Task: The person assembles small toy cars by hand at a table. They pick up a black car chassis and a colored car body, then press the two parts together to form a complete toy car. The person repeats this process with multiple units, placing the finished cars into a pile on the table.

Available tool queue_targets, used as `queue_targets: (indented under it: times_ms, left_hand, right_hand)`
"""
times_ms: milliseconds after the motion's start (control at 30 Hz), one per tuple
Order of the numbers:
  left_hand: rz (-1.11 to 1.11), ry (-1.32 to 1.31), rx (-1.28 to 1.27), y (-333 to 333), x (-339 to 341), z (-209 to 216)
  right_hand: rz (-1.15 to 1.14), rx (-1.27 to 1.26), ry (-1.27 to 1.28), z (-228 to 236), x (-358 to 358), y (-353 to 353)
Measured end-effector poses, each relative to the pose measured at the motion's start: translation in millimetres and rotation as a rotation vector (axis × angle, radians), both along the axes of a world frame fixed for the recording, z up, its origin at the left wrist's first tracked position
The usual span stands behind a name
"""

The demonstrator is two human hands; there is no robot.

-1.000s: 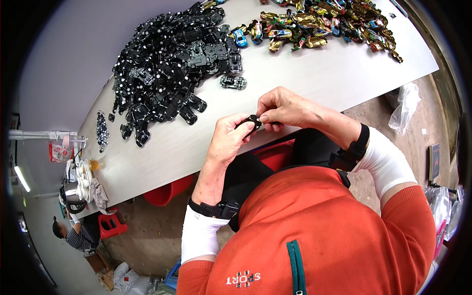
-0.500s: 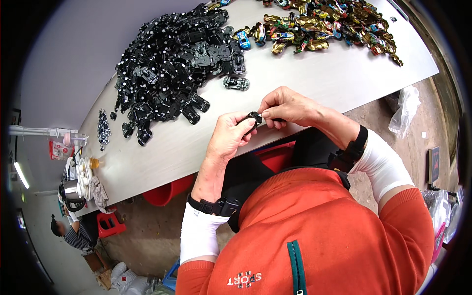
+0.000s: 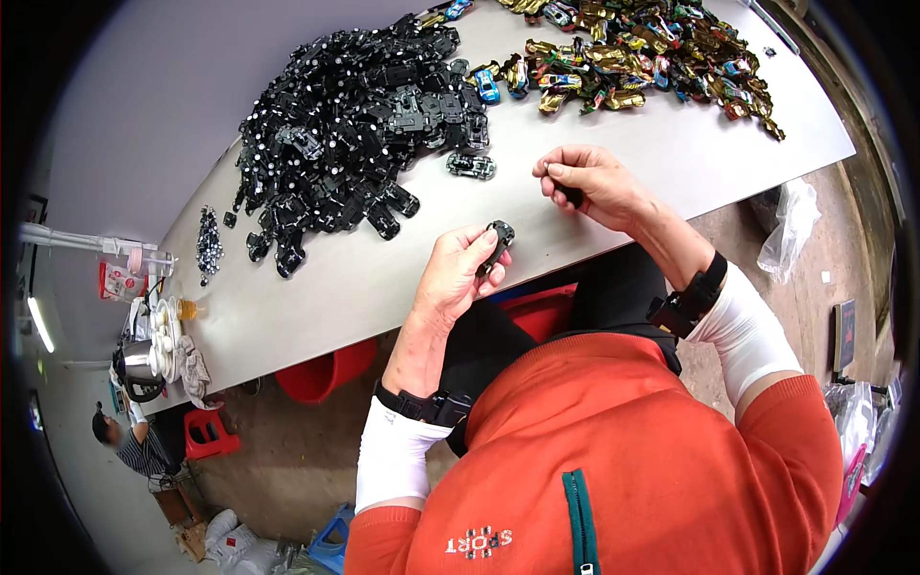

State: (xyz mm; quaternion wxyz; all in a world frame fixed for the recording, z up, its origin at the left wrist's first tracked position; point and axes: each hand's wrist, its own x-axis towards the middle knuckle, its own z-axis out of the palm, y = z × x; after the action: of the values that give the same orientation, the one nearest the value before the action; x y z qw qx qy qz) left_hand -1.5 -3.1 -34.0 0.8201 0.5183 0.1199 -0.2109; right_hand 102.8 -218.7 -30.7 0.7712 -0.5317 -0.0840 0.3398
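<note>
My left hand [image 3: 454, 270] is closed around a black toy car chassis [image 3: 496, 243], gripped between thumb and fingers just above the table's near edge. To its right, my right hand [image 3: 602, 188] is held apart from it, its fingers curled around a small black object [image 3: 569, 195] whose kind I cannot make out. Thumb and forefinger are pinched together; whether a tiny part sits between them does not show. A single dark chassis [image 3: 471, 166] lies on the table beyond the left hand. Behind it rises a large heap of black chassis [image 3: 350, 125].
Gold and coloured toy car bodies [image 3: 623, 67] are heaped at the far right of the table [image 3: 383, 287]. Small shiny parts [image 3: 209, 244] lie at the left. Cups [image 3: 168, 335] and a kettle [image 3: 141, 369] stand at the left end. A red tub [image 3: 326, 376] sits under the edge.
My hands have come apart. The right has moved up and right, away from the chassis with the black object in it; the left keeps hold of the chassis, now turned more upright.
</note>
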Motion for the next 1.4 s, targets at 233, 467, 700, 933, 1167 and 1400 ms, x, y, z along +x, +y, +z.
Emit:
queue_targets:
  times_ms: [233, 467, 700, 933, 1167, 1400]
  left_hand:
    - [0.058, -0.031, -0.015, 4.0, -2.3, -4.1]
    - [0.052, -0.031, -0.113, 11.9, -0.9, -10.3]
    - [0.059, -0.005, -0.17, 13.6, 0.4, -10.4]
    - [0.129, -0.036, -0.002, 3.8, 0.6, -2.6]
    - [-0.281, -0.246, 0.318, -32.9, -67.8, -1.3]
    - [-0.332, 0.184, 0.516, -23.3, -35.2, -186.5]
  right_hand:
    - [0.06, -0.127, -0.047, -8.1, -16.3, 3.1]
    - [0.056, -0.21, -0.089, -5.5, -18.7, 4.3]
    - [0.081, -0.211, -0.108, -9.6, -18.9, 3.8]
    - [0.098, -0.218, -0.18, -12.4, -20.7, 6.0]
    - [0.095, -0.269, -0.176, -5.9, -18.4, 2.0]
    - [-0.062, -0.765, -1.125, -3.7, 10.1, 51.4]
